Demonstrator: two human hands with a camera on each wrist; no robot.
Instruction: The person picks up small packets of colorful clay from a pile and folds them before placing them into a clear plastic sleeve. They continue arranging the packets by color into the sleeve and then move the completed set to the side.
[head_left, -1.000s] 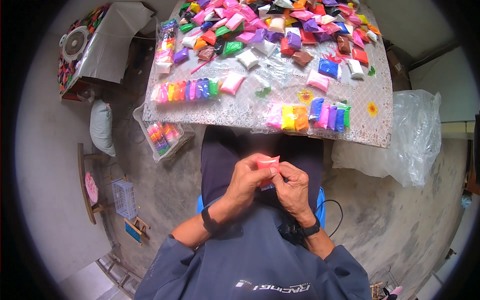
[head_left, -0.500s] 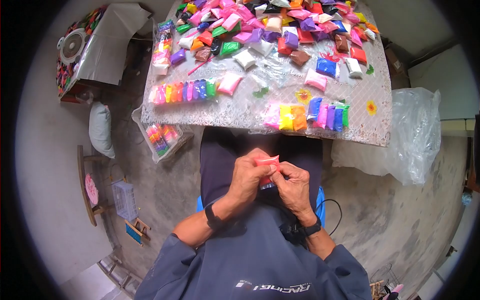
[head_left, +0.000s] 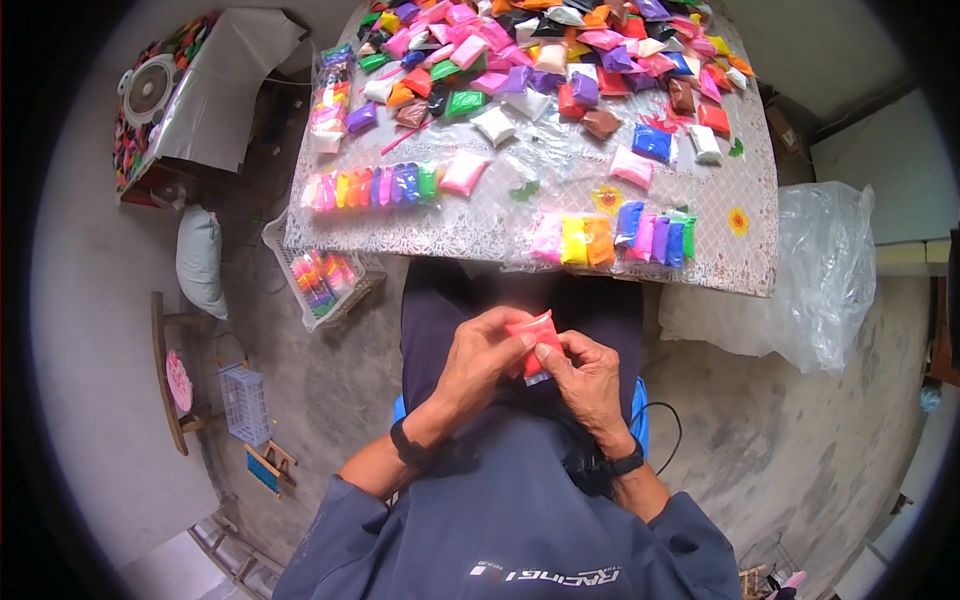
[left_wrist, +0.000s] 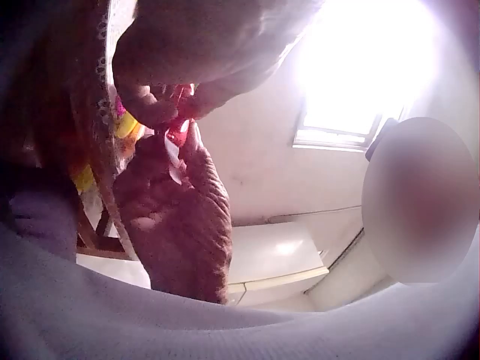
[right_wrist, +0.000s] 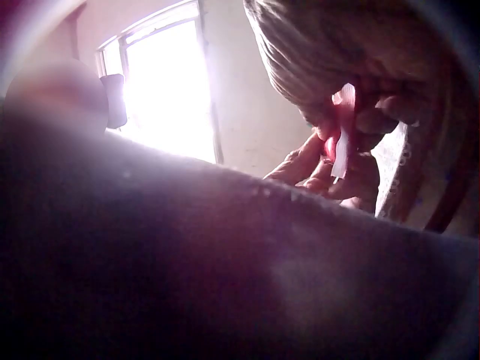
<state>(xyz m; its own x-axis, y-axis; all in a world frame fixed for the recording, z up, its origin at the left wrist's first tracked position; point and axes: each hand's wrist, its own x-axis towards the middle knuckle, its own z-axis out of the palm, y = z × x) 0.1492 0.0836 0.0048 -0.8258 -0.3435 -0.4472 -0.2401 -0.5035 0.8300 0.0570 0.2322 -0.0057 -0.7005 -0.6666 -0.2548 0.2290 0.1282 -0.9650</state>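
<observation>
Over the lap, both hands hold one coral-pink packet of modelling clay [head_left: 541, 352], a small clear-wrapped pillow shape. My left hand [head_left: 476, 362] grips its left side, thumb across the front. From the right, my right hand [head_left: 588, 382] pinches it with the thumb on its face and fingers behind. In the left wrist view, part of the packet [left_wrist: 178, 133] shows red between the fingertips of both hands. A pale, flat wrapper end [right_wrist: 343, 139] sticks out between the fingers in the right wrist view; most of the packet is hidden there.
Ahead stands a table [head_left: 400, 236] with a lace-patterned cover, heaped with loose colourful packets [head_left: 500, 60]. Rows of packets in clear sleeves [head_left: 375, 187] lie near its front edge. A white basket [head_left: 318, 300] sits lower left; a large plastic bag [head_left: 815, 280] hangs at right.
The packet has tilted in the hands and more of its front shows now. The left thumb has shifted left, the right thumb lies lower on the packet. Both hands keep their hold.
</observation>
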